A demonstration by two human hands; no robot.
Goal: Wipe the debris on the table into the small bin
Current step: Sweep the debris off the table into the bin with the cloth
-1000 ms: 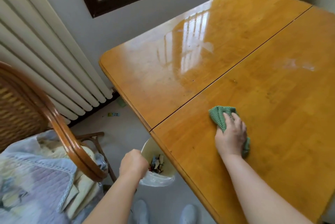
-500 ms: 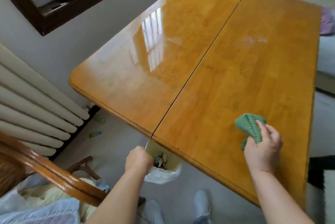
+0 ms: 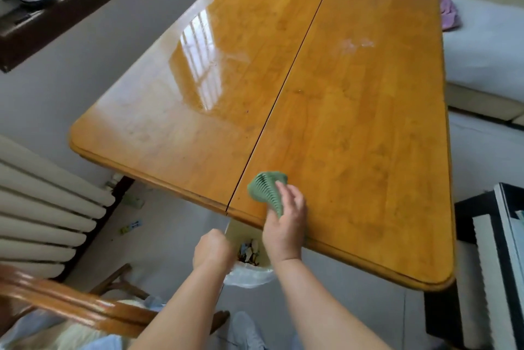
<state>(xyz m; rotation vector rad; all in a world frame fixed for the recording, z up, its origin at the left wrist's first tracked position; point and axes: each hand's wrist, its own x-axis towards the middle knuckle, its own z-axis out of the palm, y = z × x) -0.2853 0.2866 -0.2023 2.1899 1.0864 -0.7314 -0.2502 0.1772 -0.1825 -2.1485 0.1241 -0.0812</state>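
Note:
A glossy orange wooden table (image 3: 354,123) with a centre seam fills the view. My right hand (image 3: 286,222) grips a green ribbed cloth (image 3: 268,188) at the table's near edge, just right of the seam. Below that edge my left hand (image 3: 211,249) is closed on the rim of a small white bin (image 3: 249,264) lined with a clear bag; colourful scraps lie inside it. The bin sits directly under the cloth. A faint whitish smear (image 3: 355,45) shows on the far right half of the table.
A white radiator (image 3: 42,213) stands at the left, a wooden chair (image 3: 71,304) with bedding at the lower left. A dark window sill (image 3: 56,9) holds small items. A black-and-white shelf unit (image 3: 490,264) stands at the right, and small litter (image 3: 130,227) lies on the floor.
My right hand has swept the cloth leftward and toward the near edge, ending above the bin. My left hand still holds the bin. The camera view has shifted right.

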